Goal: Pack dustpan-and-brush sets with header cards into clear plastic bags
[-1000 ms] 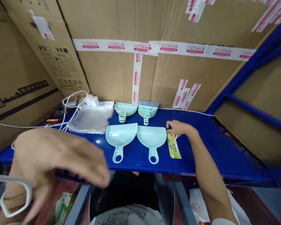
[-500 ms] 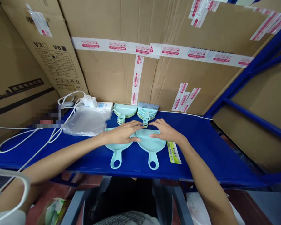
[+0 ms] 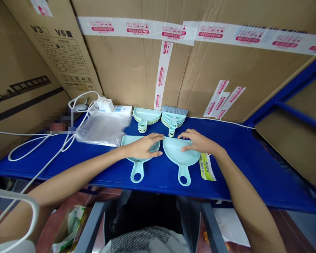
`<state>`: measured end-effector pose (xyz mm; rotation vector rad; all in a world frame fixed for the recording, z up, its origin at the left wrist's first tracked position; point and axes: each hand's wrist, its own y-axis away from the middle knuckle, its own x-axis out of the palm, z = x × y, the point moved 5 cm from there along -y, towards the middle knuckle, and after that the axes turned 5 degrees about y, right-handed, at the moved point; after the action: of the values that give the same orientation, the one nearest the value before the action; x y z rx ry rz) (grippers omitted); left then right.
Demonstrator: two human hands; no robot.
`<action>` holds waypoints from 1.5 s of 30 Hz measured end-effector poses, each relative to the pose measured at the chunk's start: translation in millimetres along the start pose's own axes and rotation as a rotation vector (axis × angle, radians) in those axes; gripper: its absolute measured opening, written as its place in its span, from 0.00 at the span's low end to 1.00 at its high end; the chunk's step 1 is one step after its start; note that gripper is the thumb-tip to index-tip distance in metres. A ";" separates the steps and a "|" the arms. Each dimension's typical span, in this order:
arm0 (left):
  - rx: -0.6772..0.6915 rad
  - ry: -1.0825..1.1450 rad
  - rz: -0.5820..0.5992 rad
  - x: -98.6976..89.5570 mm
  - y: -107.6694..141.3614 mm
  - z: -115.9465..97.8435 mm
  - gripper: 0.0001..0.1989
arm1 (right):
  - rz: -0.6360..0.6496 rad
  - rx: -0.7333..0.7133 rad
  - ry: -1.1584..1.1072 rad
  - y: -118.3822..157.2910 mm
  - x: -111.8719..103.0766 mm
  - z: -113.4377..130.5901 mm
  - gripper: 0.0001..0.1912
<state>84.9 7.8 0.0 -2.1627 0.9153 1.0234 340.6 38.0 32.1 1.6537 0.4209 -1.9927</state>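
Note:
Two pale mint dustpans lie side by side on the blue table (image 3: 242, 168), handles pointing toward me. My left hand (image 3: 143, 146) hovers over or rests on the left dustpan (image 3: 137, 165), thumb and fingers apart, hiding part of its pan. Over the upper right of the right dustpan (image 3: 176, 151) is my right hand (image 3: 198, 143), its fingers curved and spread with nothing between them. Whether either hand presses on a pan is hard to tell. Behind them stand a stack of dustpans (image 3: 147, 115) and a stack of hand brushes (image 3: 173, 121) with grey bristles.
A green and white printed card (image 3: 206, 168) lies right of the right dustpan. Clear plastic bags (image 3: 102, 128) are at the left, by a power strip (image 3: 123, 110) with a white plug (image 3: 105, 104) and looping cables. Taped cardboard (image 3: 126, 73) walls the back.
The view has shifted, so the table items sit higher. My hands have moved farther apart, and a wider gap shows between the two dustpans. The left fingers no longer overlap the right dustpan.

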 end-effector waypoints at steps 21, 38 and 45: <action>0.010 -0.035 -0.092 2.9 1.4 -3.3 0.16 | 0.236 0.400 0.251 45.6 -6.8 -8.9 0.21; -0.001 -0.041 -0.096 3.9 -1.5 -4.8 0.30 | -0.095 0.371 0.214 42.4 -32.9 -29.6 0.24; 0.006 -0.032 -0.100 1.8 -2.8 -3.4 0.33 | 0.062 -0.030 0.059 17.0 0.8 21.9 0.31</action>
<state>89.4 6.4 1.0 -2.1578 0.7865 1.0022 332.3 12.1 37.4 1.6901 0.4136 -1.8876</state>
